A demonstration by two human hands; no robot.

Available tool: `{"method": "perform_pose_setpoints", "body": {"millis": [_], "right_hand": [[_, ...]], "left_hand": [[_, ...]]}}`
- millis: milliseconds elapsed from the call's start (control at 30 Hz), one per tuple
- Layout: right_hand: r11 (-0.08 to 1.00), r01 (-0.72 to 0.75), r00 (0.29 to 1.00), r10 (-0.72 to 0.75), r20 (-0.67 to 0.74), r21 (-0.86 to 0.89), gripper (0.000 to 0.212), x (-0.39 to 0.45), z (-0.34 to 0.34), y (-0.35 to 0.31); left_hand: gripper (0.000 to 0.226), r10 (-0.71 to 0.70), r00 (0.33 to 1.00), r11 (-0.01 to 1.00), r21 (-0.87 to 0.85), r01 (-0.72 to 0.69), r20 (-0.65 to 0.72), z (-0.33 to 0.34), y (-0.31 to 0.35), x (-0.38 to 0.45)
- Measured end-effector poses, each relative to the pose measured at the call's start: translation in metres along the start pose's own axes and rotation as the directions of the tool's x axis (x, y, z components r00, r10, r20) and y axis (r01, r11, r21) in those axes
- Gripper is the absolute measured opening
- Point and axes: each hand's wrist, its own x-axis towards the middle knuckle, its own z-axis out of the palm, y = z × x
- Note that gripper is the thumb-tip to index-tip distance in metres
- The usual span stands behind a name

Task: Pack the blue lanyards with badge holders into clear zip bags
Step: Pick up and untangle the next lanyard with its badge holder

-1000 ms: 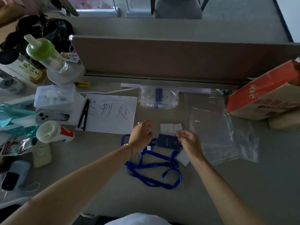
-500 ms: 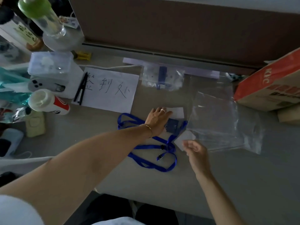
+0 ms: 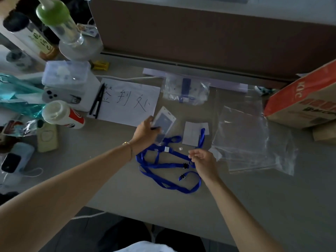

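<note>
Two hands are in view: the left hand (image 3: 145,130) at the centre of the frame and the right hand (image 3: 204,160) just right of it. One loose blue lanyard (image 3: 163,166) lies below centre. There is one badge holder (image 3: 164,120) at the centre. Two clear zip bags show: a filled bag (image 3: 185,90) above centre and a flat bag (image 3: 245,139) at centre right. Two white cards (image 3: 192,132) lie overlapping right of centre. One handwritten sheet (image 3: 127,100) is left of centre, with two black pens (image 3: 97,102) on its left edge. Two bottles stand upper left: a green-capped bottle (image 3: 58,22) and a dark-capped bottle (image 3: 31,35). There is one paper cup (image 3: 61,115) at left, and one cardboard box (image 3: 305,102) at right.
</note>
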Motion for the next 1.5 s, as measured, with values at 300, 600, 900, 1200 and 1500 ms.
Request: {"method": "perform_pose_setpoints", "body": {"millis": [300,600,900,1200,1500], "right_hand": [[0.591,0.401,0.9,-0.398,0.18,-0.7,0.022,0.039,0.066,-0.02],[0.826,0.199,0.978,-0.201,0.055,-0.528,0.016,0.036,0.06,-0.034],[0.985,-0.025,0.994,0.006,0.111,0.171,0.02,-0.025,0.004,-0.088],[0.984,0.167,0.985,-0.164,-0.054,0.063,0.013,-0.042,0.0,-0.12],[0.657,0.466,0.801,-0.598,-0.033,-0.592,0.012,-0.04,0.022,-0.141]], "left_hand": [[0.019,-0.226,0.97,0.938,-0.29,0.192,-0.086,-0.042,-0.046,-0.046],[0.024,-0.239,0.97,0.908,-0.367,0.204,-0.053,-0.052,-0.051,-0.058],[0.028,-0.192,0.978,0.891,-0.403,0.209,0.084,-0.055,-0.027,-0.069],[0.021,0.016,0.997,1.0,0.025,-0.018,0.079,-0.055,0.005,-0.08],[0.034,0.587,0.798,0.671,0.469,-0.574,0.138,-0.054,0.016,-0.086]]}}
